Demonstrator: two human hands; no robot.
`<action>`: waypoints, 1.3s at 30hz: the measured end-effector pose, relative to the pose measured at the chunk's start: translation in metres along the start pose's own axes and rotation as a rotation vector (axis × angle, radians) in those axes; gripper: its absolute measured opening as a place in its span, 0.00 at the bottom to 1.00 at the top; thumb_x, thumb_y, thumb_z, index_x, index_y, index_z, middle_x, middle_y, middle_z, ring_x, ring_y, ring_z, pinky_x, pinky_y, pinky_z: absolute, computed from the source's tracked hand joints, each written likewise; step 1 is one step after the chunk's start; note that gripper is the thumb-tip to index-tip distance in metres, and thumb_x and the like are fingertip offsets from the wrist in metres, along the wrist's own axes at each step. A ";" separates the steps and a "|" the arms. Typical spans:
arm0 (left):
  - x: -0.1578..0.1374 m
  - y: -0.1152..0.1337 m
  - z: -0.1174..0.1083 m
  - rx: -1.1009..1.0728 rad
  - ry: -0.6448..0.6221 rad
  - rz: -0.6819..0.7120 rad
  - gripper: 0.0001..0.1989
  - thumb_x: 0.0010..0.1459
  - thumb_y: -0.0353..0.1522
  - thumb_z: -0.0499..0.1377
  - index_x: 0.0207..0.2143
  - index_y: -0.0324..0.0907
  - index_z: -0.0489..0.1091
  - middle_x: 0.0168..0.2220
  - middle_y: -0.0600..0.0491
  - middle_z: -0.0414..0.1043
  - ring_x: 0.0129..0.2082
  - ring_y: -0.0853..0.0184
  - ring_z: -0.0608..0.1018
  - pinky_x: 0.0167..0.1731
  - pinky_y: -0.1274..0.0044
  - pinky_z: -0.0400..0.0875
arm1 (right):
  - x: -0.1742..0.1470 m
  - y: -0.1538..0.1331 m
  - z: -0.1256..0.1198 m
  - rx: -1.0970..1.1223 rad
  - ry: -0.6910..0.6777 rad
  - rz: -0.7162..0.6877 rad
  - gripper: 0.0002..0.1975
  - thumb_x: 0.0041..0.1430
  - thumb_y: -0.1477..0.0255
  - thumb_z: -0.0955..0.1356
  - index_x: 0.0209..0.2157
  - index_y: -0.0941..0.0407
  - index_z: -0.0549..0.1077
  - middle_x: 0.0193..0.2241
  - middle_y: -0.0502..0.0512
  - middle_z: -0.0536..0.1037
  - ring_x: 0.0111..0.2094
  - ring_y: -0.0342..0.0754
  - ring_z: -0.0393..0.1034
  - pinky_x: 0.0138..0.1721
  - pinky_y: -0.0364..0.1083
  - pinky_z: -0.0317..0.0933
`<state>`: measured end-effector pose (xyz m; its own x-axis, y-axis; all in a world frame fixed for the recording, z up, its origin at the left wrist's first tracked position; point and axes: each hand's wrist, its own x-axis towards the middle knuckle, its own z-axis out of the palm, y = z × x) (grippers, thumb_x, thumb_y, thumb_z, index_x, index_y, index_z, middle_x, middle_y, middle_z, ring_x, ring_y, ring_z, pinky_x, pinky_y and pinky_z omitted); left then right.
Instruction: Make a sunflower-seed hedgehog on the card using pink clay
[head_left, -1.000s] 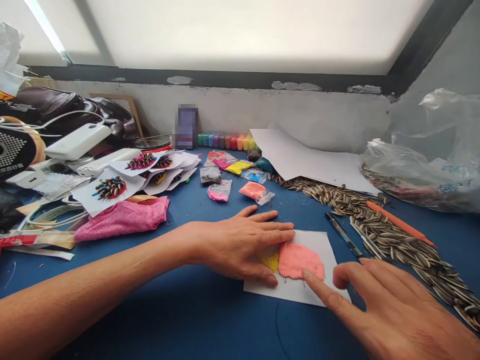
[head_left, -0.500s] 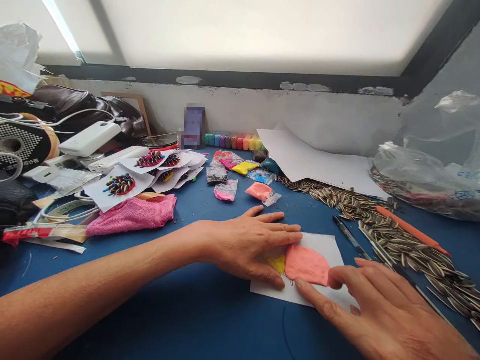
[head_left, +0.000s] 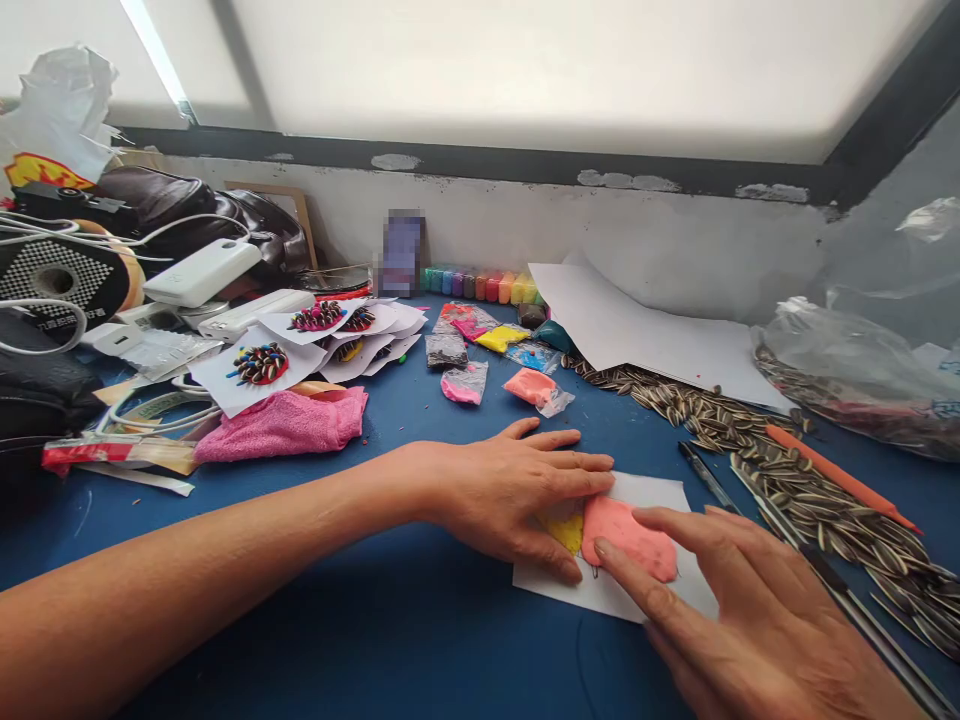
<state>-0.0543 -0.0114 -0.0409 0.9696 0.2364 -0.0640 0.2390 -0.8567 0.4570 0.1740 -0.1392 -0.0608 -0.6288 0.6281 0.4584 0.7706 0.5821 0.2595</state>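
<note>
A white sheet of paper [head_left: 652, 490] lies on the blue table, with a flat patch of coral-pink modelling clay [head_left: 628, 538] pressed onto it. Left of that patch is a smaller piece of yellow clay [head_left: 568, 530], partly covered by my left hand. My left hand [head_left: 517, 490] rests flat on the paper's left side, fingers spread and holding nothing. With thumb and index finger apart, my right hand [head_left: 750, 610] touches the coral clay; one fingertip presses its lower left edge. The other fingers of that hand are partly hidden.
Sunflower seeds [head_left: 832, 490], a black pen [head_left: 709, 475] and an orange tool [head_left: 836, 475] lie at right. Clay packets [head_left: 532, 388] sit beyond my hands. At left are a pink cloth [head_left: 285, 425] and cards with seed hedgehogs [head_left: 259, 366]. White sheets [head_left: 645, 335] lie behind.
My right thumb and index finger have shifted over the coral clay, from its right edge and lower left corner. My left hand stays on the paper. The whole view has shifted slightly right.
</note>
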 end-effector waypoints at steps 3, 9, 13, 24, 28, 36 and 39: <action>0.000 0.000 0.000 0.023 0.029 -0.011 0.39 0.61 0.50 0.55 0.67 0.40 0.51 0.70 0.44 0.39 0.70 0.51 0.43 0.66 0.56 0.39 | 0.005 0.002 0.001 -0.039 -0.032 -0.036 0.23 0.61 0.65 0.64 0.56 0.57 0.70 0.55 0.68 0.71 0.54 0.61 0.66 0.47 0.59 0.66; 0.000 -0.001 0.000 -0.011 0.038 -0.034 0.41 0.60 0.52 0.54 0.67 0.38 0.50 0.70 0.43 0.40 0.70 0.50 0.41 0.66 0.56 0.38 | 0.004 0.009 0.004 -0.091 -0.021 -0.068 0.24 0.62 0.59 0.63 0.54 0.58 0.72 0.55 0.71 0.71 0.55 0.63 0.66 0.46 0.59 0.67; 0.000 -0.002 0.000 -0.024 0.057 -0.027 0.43 0.59 0.52 0.55 0.67 0.38 0.50 0.70 0.43 0.42 0.70 0.51 0.42 0.67 0.58 0.37 | 0.009 0.010 0.004 -0.099 -0.037 -0.079 0.22 0.62 0.62 0.63 0.52 0.57 0.75 0.54 0.71 0.73 0.54 0.62 0.68 0.44 0.58 0.69; 0.000 -0.005 0.003 -0.107 0.074 -0.028 0.46 0.57 0.54 0.55 0.68 0.37 0.47 0.70 0.45 0.39 0.70 0.54 0.40 0.67 0.58 0.33 | 0.009 0.008 0.001 -0.073 -0.120 -0.031 0.24 0.63 0.60 0.63 0.56 0.56 0.72 0.57 0.72 0.71 0.58 0.61 0.66 0.47 0.56 0.69; 0.000 -0.005 0.002 -0.125 0.092 -0.024 0.46 0.57 0.54 0.56 0.68 0.37 0.48 0.70 0.45 0.40 0.70 0.54 0.41 0.67 0.58 0.33 | 0.011 0.013 0.004 -0.110 -0.110 -0.028 0.24 0.61 0.60 0.66 0.55 0.56 0.73 0.56 0.73 0.71 0.57 0.62 0.67 0.46 0.56 0.68; 0.000 -0.006 0.000 -0.132 0.079 -0.018 0.46 0.57 0.55 0.56 0.68 0.40 0.47 0.70 0.46 0.40 0.70 0.50 0.42 0.67 0.56 0.35 | 0.020 0.014 0.013 -0.172 0.013 -0.039 0.21 0.62 0.56 0.63 0.47 0.53 0.79 0.48 0.70 0.78 0.49 0.59 0.74 0.42 0.55 0.69; 0.000 -0.006 0.000 -0.140 0.082 -0.011 0.46 0.57 0.55 0.56 0.69 0.40 0.46 0.70 0.46 0.39 0.70 0.50 0.42 0.67 0.56 0.34 | 0.021 0.014 0.010 -0.138 -0.031 -0.015 0.21 0.63 0.56 0.63 0.48 0.52 0.78 0.49 0.70 0.78 0.50 0.59 0.73 0.42 0.54 0.70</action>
<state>-0.0553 -0.0062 -0.0435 0.9582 0.2863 0.0002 0.2339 -0.7831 0.5762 0.1704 -0.1129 -0.0567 -0.6413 0.6372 0.4275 0.7670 0.5160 0.3815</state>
